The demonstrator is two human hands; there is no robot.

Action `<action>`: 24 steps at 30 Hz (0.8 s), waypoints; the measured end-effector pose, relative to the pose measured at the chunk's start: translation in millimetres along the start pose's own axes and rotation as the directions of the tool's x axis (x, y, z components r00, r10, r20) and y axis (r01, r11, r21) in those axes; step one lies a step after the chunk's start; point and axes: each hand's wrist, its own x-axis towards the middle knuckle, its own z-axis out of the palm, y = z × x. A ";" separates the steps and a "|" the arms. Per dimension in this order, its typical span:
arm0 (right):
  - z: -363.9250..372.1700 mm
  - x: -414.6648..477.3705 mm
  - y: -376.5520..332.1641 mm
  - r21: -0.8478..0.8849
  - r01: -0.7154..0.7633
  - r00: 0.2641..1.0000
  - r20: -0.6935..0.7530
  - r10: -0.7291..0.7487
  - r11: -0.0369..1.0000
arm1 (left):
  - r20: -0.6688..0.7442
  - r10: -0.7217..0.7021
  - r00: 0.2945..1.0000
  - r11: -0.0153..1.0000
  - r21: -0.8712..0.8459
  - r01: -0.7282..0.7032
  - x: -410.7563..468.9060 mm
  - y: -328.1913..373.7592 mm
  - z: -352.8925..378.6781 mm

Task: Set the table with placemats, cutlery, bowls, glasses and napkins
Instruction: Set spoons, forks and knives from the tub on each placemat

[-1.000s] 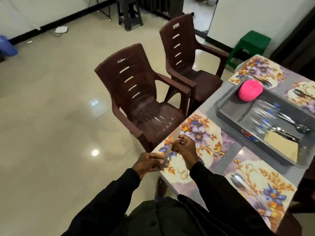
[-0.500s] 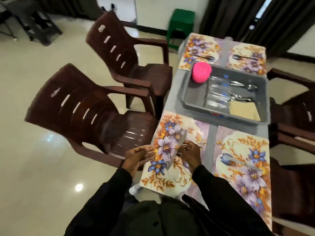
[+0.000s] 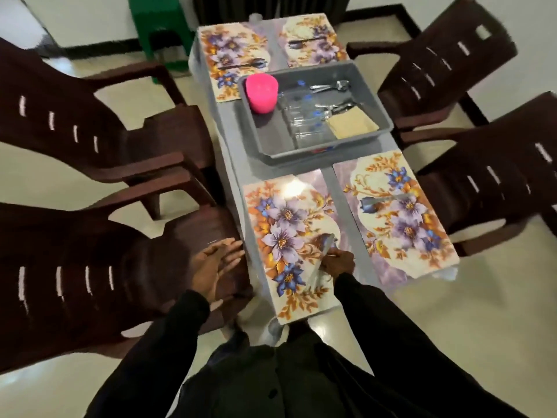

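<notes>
Several floral placemats lie on the grey table (image 3: 238,164). My right hand (image 3: 339,262) pinches a spoon (image 3: 322,255) and holds it low over the near left placemat (image 3: 289,224). My left hand (image 3: 215,260) hovers with straight fingers beside the table's left edge, above a chair seat, holding nothing. A spoon (image 3: 379,202) lies on the near right placemat (image 3: 398,215); the two far placemats (image 3: 232,52) each carry one too. A grey tray (image 3: 265,140) in the middle holds stacked pink bowls (image 3: 261,93), clear glasses (image 3: 301,116), cutlery (image 3: 330,86) and beige napkins (image 3: 351,123).
Dark brown plastic chairs (image 3: 90,140) stand on both sides of the narrow table, two on the left and two on the right (image 3: 482,182). A green stool (image 3: 159,28) is at the table's far end. Glossy tiled floor surrounds everything.
The view swung to face down the table. My left hand let go of the spoon and opened beside the table. My right hand lowered the spoon over the near left placemat.
</notes>
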 end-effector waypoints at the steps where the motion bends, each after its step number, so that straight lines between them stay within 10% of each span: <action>1: 7.3 3.6 5.2 -0.043 0.014 0.999 -0.030 -0.015 0.999 | 0.011 -0.002 1.000 1.000 0.017 0.001 1.9 3.4 -5.0; 13: 30.7 -60.2 -44.1 0.061 -0.143 0.942 -0.297 0.155 0.988 | 0.115 -0.037 0.993 0.993 0.118 0.024 19.0 27.1 -56.4; 24: 34.8 -47.2 -39.0 0.097 -0.237 0.958 -0.144 0.250 0.967 | 0.160 -0.062 0.985 0.988 0.150 0.038 34.3 47.5 -57.3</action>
